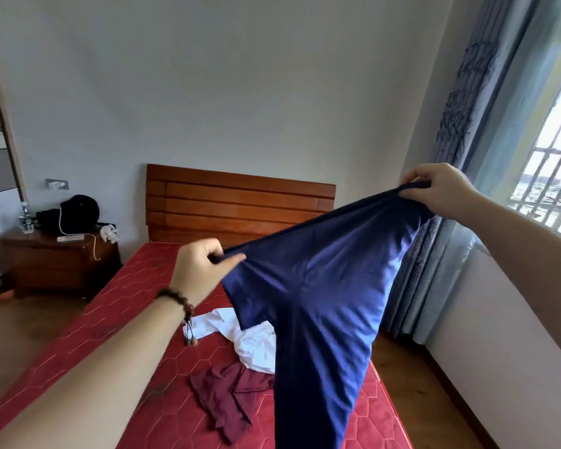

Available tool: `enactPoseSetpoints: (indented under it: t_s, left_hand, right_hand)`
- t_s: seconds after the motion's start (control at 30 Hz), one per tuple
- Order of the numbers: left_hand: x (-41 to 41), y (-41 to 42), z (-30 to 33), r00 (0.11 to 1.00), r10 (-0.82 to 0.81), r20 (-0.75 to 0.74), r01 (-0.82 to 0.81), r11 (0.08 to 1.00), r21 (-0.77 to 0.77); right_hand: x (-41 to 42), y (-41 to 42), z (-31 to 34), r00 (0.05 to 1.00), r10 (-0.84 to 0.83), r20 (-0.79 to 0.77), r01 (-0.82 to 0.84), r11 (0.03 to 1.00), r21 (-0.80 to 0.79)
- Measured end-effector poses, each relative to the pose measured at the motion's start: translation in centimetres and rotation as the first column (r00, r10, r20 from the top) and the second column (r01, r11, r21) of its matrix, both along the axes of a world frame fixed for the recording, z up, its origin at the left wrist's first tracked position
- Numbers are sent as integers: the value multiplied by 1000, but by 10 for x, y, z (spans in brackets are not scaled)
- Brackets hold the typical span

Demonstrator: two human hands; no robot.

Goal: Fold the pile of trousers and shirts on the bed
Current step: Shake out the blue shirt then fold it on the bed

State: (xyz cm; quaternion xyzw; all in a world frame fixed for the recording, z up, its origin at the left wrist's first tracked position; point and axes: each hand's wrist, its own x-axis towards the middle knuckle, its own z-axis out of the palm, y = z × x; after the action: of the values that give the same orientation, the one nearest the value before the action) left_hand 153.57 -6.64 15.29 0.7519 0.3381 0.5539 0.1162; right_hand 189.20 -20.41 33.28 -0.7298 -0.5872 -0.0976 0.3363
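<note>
I hold navy blue trousers (324, 303) up in the air over the bed by the waistband. My left hand (201, 270), with a bead bracelet on the wrist, pinches the waistband's left end. My right hand (441, 189) grips the right end, higher up near the window. The legs hang down to the bottom of the frame. On the red mattress (88, 332) below lie a crumpled white shirt (256, 341) and a maroon garment (227, 393), both partly hidden by the trousers.
A wooden headboard (237, 202) stands against the far wall. A wooden nightstand (59, 260) at the left carries a dark bag, a bottle and a cable. Blue curtains (460, 157) and a barred window (551, 170) are at the right. Wooden floor shows on both sides of the bed.
</note>
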Motion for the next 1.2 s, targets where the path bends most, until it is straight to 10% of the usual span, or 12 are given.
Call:
enactPoseSetpoints:
  t_s: [0.17, 0.33, 0.47, 0.6, 0.73, 1.2]
  left_hand:
    - [-22, 10, 28, 989, 76, 124, -88, 992, 90]
    - [-60, 5, 14, 989, 84, -123, -87, 996, -17]
    - [-117, 0, 14, 986, 164, 8, -164, 986, -8]
    - [-168, -8, -14, 964, 234, -130, -249, 961, -117]
    - [-236, -7, -26, 964, 209, -162, -228, 968, -108]
    - [-452, -59, -73, 962, -157, 222, 257, 795, -550]
  right_hand:
    - [-9, 12, -22, 1000, 20, 17, -24, 970, 242]
    - [-29, 32, -64, 993, 89, 83, -92, 995, 33]
    - [-71, 31, -80, 986, 162, 46, -168, 935, 313]
    - [-127, 37, -107, 968, 222, 116, -228, 973, 45]
    - [-186, 36, -119, 979, 200, 47, -204, 971, 125]
    - [-389, -64, -150, 914, 123, -386, -174, 979, -102]
